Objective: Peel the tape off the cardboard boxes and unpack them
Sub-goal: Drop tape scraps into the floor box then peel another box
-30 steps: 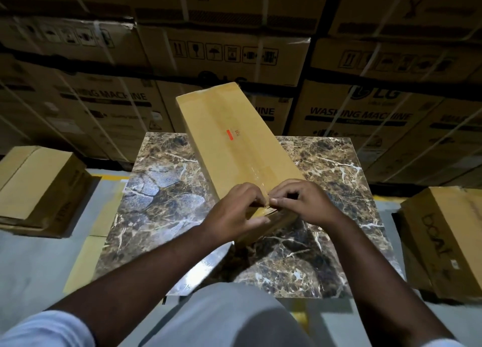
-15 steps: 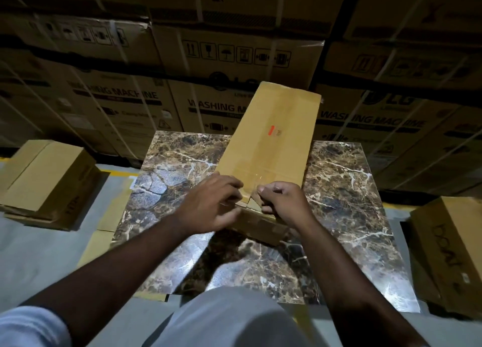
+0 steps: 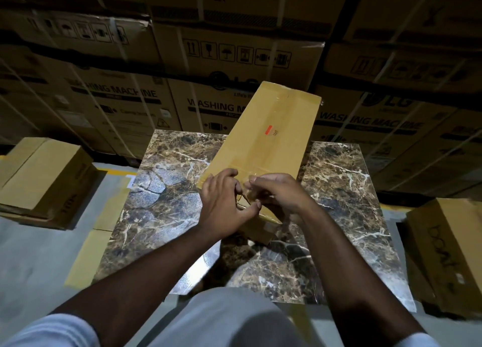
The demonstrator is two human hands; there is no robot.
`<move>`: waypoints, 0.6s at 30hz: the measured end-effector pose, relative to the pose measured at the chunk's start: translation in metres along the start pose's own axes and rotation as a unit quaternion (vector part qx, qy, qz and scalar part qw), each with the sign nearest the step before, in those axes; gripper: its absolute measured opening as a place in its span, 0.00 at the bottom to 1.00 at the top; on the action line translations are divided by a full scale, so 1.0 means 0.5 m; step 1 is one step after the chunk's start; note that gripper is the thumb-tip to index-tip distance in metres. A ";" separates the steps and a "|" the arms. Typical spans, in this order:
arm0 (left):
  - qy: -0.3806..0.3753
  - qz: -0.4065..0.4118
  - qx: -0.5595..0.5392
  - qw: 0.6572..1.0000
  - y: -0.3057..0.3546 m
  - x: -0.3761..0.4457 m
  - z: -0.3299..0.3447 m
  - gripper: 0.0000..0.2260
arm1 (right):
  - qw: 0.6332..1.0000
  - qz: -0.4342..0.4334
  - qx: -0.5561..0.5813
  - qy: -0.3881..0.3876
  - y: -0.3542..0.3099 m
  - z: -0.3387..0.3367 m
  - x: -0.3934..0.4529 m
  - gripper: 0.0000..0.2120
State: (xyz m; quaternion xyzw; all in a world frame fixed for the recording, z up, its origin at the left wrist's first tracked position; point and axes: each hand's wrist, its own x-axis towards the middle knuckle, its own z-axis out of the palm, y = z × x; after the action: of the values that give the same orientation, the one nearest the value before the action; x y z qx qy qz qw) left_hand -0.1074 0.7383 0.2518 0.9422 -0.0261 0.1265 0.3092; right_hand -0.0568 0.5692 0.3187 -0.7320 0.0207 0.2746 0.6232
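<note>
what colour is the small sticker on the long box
Orange-red sticker on the tan long box, clearest in the head view.

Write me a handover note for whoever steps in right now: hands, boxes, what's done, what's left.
Left hand: fingers curled on the near end of the long box, steadying it.
Right hand: pinching at the clear tape on that same end.
The long box lies at a slant on the marble table, far end overhanging.
Done: tape edge being picked at; box not open.
Left: peel the tape, open and unpack. The floor box on the left and the one on the right look untouched.
</note>
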 end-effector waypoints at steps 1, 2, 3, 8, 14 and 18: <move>0.003 -0.007 -0.005 1.000 0.001 0.000 0.002 0.21 | 0.999 -0.019 -0.037 0.010 -0.006 -0.010 0.003 0.10; 0.008 -0.013 -0.011 1.000 0.002 0.000 0.004 0.19 | 0.997 -0.036 -0.069 0.025 -0.005 -0.015 0.008 0.11; 0.012 -0.016 -0.017 1.000 0.002 -0.001 0.006 0.17 | 0.996 -0.043 -0.076 0.034 -0.001 -0.016 0.012 0.12; 0.036 0.007 -0.063 0.997 -0.003 -0.010 0.006 0.10 | 0.997 -0.027 -0.059 0.053 0.019 0.002 0.022 0.15; 0.054 0.005 -0.058 0.997 -0.008 -0.014 0.008 0.10 | 0.995 -0.050 -0.050 0.075 0.023 0.012 0.030 0.19; 0.034 -0.011 -0.027 0.999 -0.002 -0.009 0.019 0.22 | 0.972 -0.099 -0.210 0.028 0.021 0.003 0.020 0.24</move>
State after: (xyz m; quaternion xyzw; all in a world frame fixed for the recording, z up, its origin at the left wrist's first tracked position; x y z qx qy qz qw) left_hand -0.1093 0.7336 0.2429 0.9288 -0.0083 0.1545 0.3368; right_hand -0.0527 0.5712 0.3051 -0.8525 -0.0923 0.1891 0.4785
